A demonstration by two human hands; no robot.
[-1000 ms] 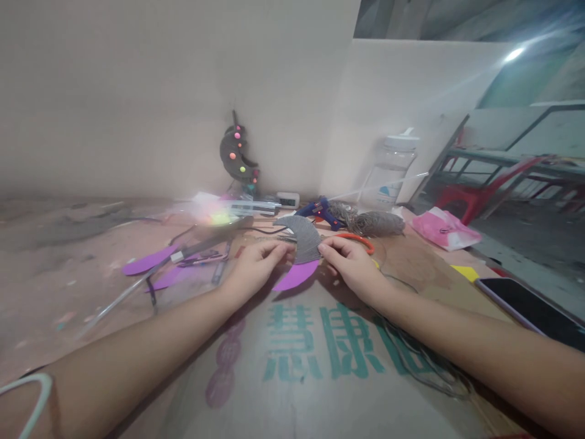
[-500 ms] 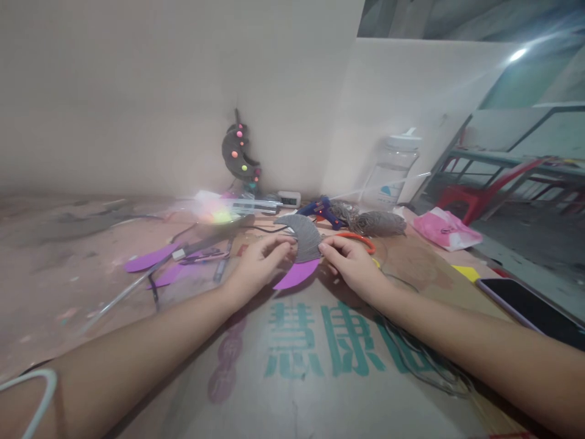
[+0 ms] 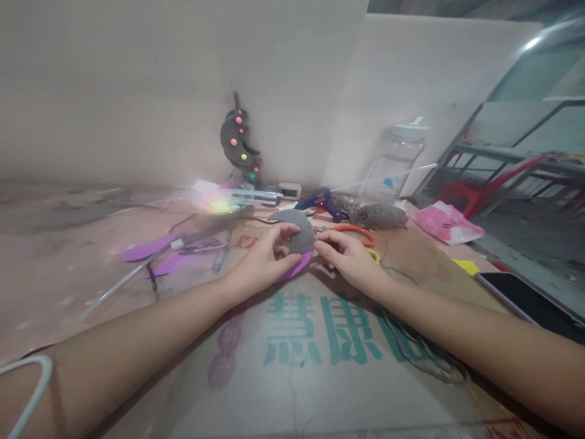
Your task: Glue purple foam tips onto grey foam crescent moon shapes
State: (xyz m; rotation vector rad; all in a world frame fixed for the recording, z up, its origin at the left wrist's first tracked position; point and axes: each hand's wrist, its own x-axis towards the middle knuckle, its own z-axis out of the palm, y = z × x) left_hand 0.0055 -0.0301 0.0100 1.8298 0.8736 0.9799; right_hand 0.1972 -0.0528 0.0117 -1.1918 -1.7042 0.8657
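Observation:
A crescent-shaped piece of purple card (image 3: 292, 272) shows below my left hand (image 3: 278, 251); its upper part is wrapped in grey yarn (image 3: 301, 231). The thumb and fingers of that hand are closed on the crescent from the left. My right hand (image 3: 342, 251) pinches at the crescent's right edge, on the yarn; the strand in its fingertips is too thin to see clearly. Loose yarn loops (image 3: 429, 360) lie on the cardboard under my right forearm. Orange-handled scissors (image 3: 361, 231) lie just behind my right hand.
At the back are a blue glue gun (image 3: 322, 204), a grey yarn skein (image 3: 379, 216), a water bottle (image 3: 395, 161) and a small clock (image 3: 289, 190). A decorated crescent (image 3: 235, 143) hangs on the wall. Purple pieces (image 3: 148, 247) lie left, a phone (image 3: 525, 299) right.
My left hand has shifted its grip, its thumb now across the crescent's lower part and its fingers around the upper. The crescent has turned slightly; my right hand stays at its right edge.

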